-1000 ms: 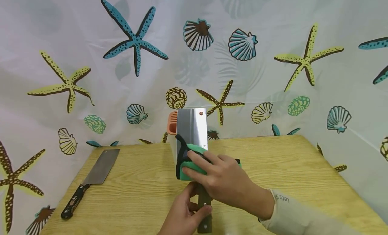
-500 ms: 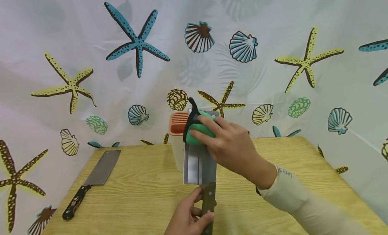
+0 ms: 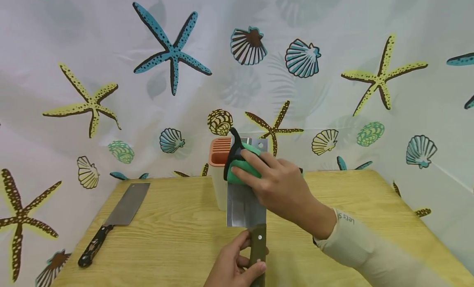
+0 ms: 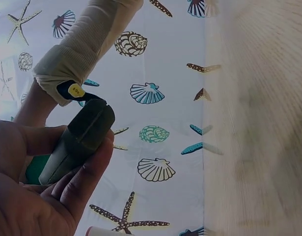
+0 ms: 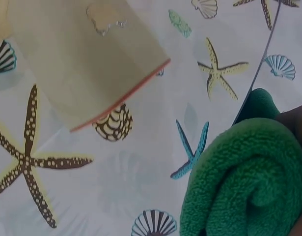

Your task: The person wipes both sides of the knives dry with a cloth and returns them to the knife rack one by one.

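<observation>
In the head view, my left hand point(image 3: 233, 264) grips the dark handle of a cleaver point(image 3: 246, 208), its blade standing up and away from me. A folded green cloth point(image 3: 237, 176) with black edging lies across the upper part of the blade. My right hand point(image 3: 279, 178) holds this cloth against the metal, fingers bent over it. The left wrist view shows the handle butt point(image 4: 92, 125) between thumb and fingers. Seen from the right wrist, the cloth is a thick roll point(image 5: 249, 172), and the blade's thin edge point(image 5: 268, 46) runs up beside it.
A second cleaver point(image 3: 127, 206) with a black handle lies on the left of the wooden table point(image 3: 177, 241). Behind the held blade stands a cream knife holder point(image 3: 219, 192) with a slotted orange top. A curtain point(image 3: 207, 89) printed with starfish and shells surrounds the table.
The right hand and cloth have moved up from the blade's lower part near the handle, then slightly back down. The held cleaver has shifted right and tilted, showing more of the knife holder.
</observation>
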The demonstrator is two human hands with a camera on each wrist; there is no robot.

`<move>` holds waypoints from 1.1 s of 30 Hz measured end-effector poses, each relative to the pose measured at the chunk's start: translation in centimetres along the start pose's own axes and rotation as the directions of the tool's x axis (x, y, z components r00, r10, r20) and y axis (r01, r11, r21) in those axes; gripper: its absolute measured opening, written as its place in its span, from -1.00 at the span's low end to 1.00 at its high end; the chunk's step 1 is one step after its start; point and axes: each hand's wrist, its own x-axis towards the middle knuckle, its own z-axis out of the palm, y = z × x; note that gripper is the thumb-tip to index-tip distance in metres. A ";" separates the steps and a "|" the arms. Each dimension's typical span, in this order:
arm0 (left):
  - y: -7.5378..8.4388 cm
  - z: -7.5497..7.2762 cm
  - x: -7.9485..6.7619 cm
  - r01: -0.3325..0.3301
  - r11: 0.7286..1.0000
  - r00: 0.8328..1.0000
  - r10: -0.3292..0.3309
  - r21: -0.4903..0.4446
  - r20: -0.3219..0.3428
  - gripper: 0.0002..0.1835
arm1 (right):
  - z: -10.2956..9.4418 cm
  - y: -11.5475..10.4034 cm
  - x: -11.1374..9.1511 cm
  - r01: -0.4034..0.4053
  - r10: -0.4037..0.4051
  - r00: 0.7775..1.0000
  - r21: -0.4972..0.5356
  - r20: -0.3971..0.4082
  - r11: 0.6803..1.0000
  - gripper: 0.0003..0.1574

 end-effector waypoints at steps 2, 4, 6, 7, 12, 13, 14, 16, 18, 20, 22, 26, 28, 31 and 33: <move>0.0 -0.2 0.2 -0.004 1.000 1.000 0.004 0.003 -0.007 -0.38 | 0.1 -0.7 -0.4 0.015 -0.015 1.000 0.019 -0.001 1.000 -0.52; 0.1 -0.5 0.4 -0.003 1.000 1.000 0.003 0.010 -0.016 -0.38 | 0.2 -1.3 -0.7 0.027 -0.027 1.000 0.040 -0.007 0.999 -0.52; 0.2 -0.8 0.4 -0.007 1.000 1.000 0.007 0.017 -0.022 -0.36 | 0.2 -1.8 -1.0 0.046 -0.046 0.999 0.056 -0.010 0.997 -0.52; 0.3 -0.9 0.5 -0.014 1.000 1.000 0.015 0.026 -0.026 -0.37 | 0.2 -2.1 -1.1 0.058 -0.057 0.998 0.060 -0.013 0.997 -0.52; 0.7 -1.5 0.4 -0.035 0.998 0.997 0.039 0.060 -0.068 -0.38 | 0.1 -3.5 -1.7 0.108 -0.105 0.994 0.097 -0.042 0.989 -0.48; 0.7 -1.6 0.4 -0.039 0.997 0.996 0.044 0.068 -0.076 -0.39 | 0.1 -3.7 -1.9 0.113 -0.108 0.993 0.112 -0.050 0.987 -0.49; 0.8 -1.7 0.4 -0.040 0.997 0.996 0.046 0.070 -0.083 -0.39 | 0.1 -3.9 -2.1 0.115 -0.108 0.993 0.134 -0.057 0.984 -0.49; 1.0 -1.7 0.3 -0.041 0.997 0.995 0.047 0.071 -0.087 -0.40 | 0.0 -4.1 -2.7 0.103 -0.089 0.993 0.188 -0.078 0.977 -0.51; 1.2 -1.7 0.3 -0.048 0.997 0.995 0.053 0.060 -0.079 -0.43 | 0.0 -4.3 -3.4 0.082 -0.060 0.993 0.238 -0.098 0.968 -0.61; 1.4 -1.7 0.3 -0.061 0.997 0.996 0.064 0.054 -0.062 -0.46 | 0.0 -4.3 -4.0 0.069 -0.033 0.990 0.274 -0.135 0.959 -0.74; 1.6 -1.6 0.3 -0.067 0.996 0.996 0.070 0.051 -0.054 -0.48 | 0.1 -4.3 -4.4 0.074 -0.017 0.981 0.286 -0.195 0.955 -0.76; 2.0 -1.4 0.2 -0.089 0.994 0.993 0.094 0.060 -0.078 -0.42 | 0.4 -4.4 -4.9 0.122 -0.017 0.934 0.275 -0.357 0.954 -0.72; 2.1 -1.4 0.2 -0.123 0.991 0.988 0.127 0.058 -0.084 -0.40 | 0.6 -4.5 -5.2 0.156 -0.021 0.901 0.279 -0.433 0.947 -0.74; 2.2 -1.6 0.4 -0.205 0.978 0.974 0.208 0.039 -0.091 -0.39 | 0.8 -4.9 -5.7 0.197 -0.023 0.868 0.303 -0.496 0.932 -0.73; 2.0 -1.7 0.4 -0.250 0.968 0.964 0.252 0.031 -0.087 -0.40 | 0.9 -5.1 -6.0 0.210 -0.028 0.862 0.308 -0.505 0.928 -0.72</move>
